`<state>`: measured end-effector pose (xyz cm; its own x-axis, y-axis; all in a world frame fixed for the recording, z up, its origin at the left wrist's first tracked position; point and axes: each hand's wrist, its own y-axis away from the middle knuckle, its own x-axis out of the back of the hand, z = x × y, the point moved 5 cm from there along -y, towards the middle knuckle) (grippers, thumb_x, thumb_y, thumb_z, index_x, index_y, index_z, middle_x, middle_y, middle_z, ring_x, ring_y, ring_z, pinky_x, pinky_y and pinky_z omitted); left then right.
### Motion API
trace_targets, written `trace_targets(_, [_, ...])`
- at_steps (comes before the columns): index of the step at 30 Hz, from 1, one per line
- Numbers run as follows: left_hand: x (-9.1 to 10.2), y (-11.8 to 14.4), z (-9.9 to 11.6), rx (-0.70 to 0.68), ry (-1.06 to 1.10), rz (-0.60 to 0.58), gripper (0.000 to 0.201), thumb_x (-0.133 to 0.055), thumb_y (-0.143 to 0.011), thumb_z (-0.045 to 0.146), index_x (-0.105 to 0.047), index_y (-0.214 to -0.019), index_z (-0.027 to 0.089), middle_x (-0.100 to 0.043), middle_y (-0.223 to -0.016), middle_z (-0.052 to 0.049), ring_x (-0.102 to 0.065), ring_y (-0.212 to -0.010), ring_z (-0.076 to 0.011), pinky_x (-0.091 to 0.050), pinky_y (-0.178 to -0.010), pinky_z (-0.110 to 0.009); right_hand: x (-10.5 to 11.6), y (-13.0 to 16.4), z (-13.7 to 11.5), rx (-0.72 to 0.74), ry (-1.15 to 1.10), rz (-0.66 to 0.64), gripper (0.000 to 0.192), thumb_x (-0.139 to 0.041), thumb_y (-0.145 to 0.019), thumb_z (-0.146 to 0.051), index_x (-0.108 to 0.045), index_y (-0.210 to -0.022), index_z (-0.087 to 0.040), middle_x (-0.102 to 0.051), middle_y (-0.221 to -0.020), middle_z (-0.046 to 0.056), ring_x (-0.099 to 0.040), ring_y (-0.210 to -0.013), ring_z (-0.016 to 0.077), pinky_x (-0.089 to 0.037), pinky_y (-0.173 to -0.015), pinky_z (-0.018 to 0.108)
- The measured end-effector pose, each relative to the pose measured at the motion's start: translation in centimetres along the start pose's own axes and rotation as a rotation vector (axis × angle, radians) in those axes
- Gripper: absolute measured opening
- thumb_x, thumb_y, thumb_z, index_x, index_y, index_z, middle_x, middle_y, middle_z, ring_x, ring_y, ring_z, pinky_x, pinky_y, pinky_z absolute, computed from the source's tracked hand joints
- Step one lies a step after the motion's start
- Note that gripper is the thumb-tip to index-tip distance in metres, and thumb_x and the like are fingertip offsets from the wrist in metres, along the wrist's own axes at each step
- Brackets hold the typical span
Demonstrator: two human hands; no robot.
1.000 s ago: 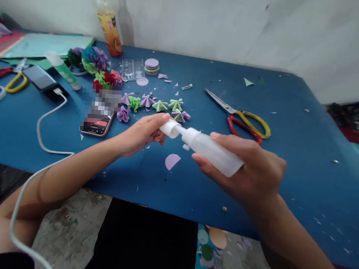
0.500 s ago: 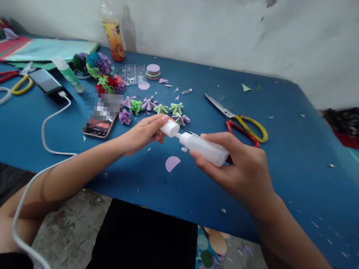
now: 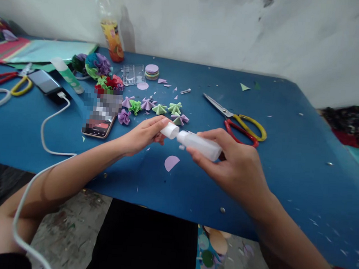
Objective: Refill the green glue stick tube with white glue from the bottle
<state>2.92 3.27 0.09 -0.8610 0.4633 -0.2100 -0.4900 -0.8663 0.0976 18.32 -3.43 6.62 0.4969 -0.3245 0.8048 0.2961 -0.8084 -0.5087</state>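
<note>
Glue bottle (image 3: 201,145), translucent white, lies nearly level just above the blue table (image 3: 288,158) at centre frame, its long axis running from lower right to upper left with the nozzle end pointing left. Right hand (image 3: 235,167) grasps the body from the right, fingers wrapped over and under it. Left hand (image 3: 142,134) pinches the white cap (image 3: 170,130) at the nozzle tip between thumb and fingertips, so both hands meet along one line, the left at the leading end and the right behind. Below the bottle on the table rests a lilac paper half-circle (image 3: 171,162). Just beyond the hands sits a row of folded paper flowers (image 3: 159,107) in green and purple. To the right lie red-and-yellow scissors (image 3: 238,122), blades aimed toward upper left. Left of centre rests a phone (image 3: 98,128), its screen blurred, and a white cable (image 3: 49,129) trails off the table edge from a second phone (image 3: 44,81). At the upper left stand a drink bottle (image 3: 110,25) against the wall, a stack of paper discs (image 3: 152,71) and a green glue stick (image 3: 67,75).
</note>
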Motion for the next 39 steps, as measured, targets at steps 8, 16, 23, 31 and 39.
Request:
trace_targets(8, [0.02, -0.03, -0.01, -0.009, 0.009, -0.015, 0.023, -0.038, -0.095, 0.025, -0.055, -0.087, 0.012, -0.042, -0.055, 0.003, -0.041, -0.052, -0.0083, -0.043, -0.059, -0.019, 0.32, -0.05, 0.23, -0.042, -0.02, 0.021, 0.023, -0.062, -0.081, -0.039, -0.06, -0.093, -0.02, -0.063, -0.064, -0.002, -0.053, -0.045, 0.0094, -0.036, -0.042, 0.02])
trace_targets(16, [0.33, -0.11, 0.12, -0.031, 0.047, 0.007, 0.024, -0.04, -0.095, 0.028, -0.056, -0.086, 0.012, -0.04, -0.055, 0.004, -0.038, -0.05, -0.0069, -0.042, -0.059, -0.019, 0.46, 0.12, 0.16, -0.033, -0.036, 0.005, 0.023, -0.064, -0.08, -0.037, -0.06, -0.093, -0.018, -0.062, -0.063, -0.002, -0.051, -0.044, 0.0087, -0.035, -0.043, 0.02])
trace_targets(23, [0.39, -0.09, 0.14, -0.059, 0.052, -0.005, 0.024, -0.039, -0.096, 0.026, -0.057, -0.087, 0.012, -0.044, -0.062, 0.003, -0.039, -0.051, -0.0062, -0.044, -0.06, -0.02, 0.37, 0.1, 0.19, -0.07, -0.049, -0.021, 0.025, -0.064, -0.079, -0.04, -0.061, -0.094, -0.02, -0.064, -0.067, -0.001, -0.052, -0.046, 0.0092, -0.037, -0.045, 0.021])
trace_targets(31, [0.39, -0.13, 0.08, -0.048, 0.041, 0.001, 0.024, -0.037, -0.096, 0.022, -0.057, -0.087, 0.012, -0.046, -0.062, 0.002, -0.039, -0.05, -0.006, -0.044, -0.06, -0.02, 0.43, 0.33, 0.0, -0.046, 0.0, 0.026, 0.026, -0.063, -0.08, -0.042, -0.062, -0.093, -0.02, -0.064, -0.065, -0.001, -0.052, -0.046, 0.0099, -0.036, -0.045, 0.021])
trace_targets(39, [0.42, -0.17, -0.06, -0.088, 0.012, -0.053, 0.025, -0.046, -0.093, 0.035, -0.058, -0.09, 0.013, -0.049, -0.066, 0.001, -0.045, -0.056, -0.0077, -0.044, -0.06, -0.02, 0.83, 0.24, 0.15, -0.012, -0.058, 0.057, 0.027, -0.065, -0.078, -0.043, -0.062, -0.09, -0.019, -0.063, -0.061, -0.002, -0.051, -0.041, 0.0083, -0.038, -0.042, 0.02])
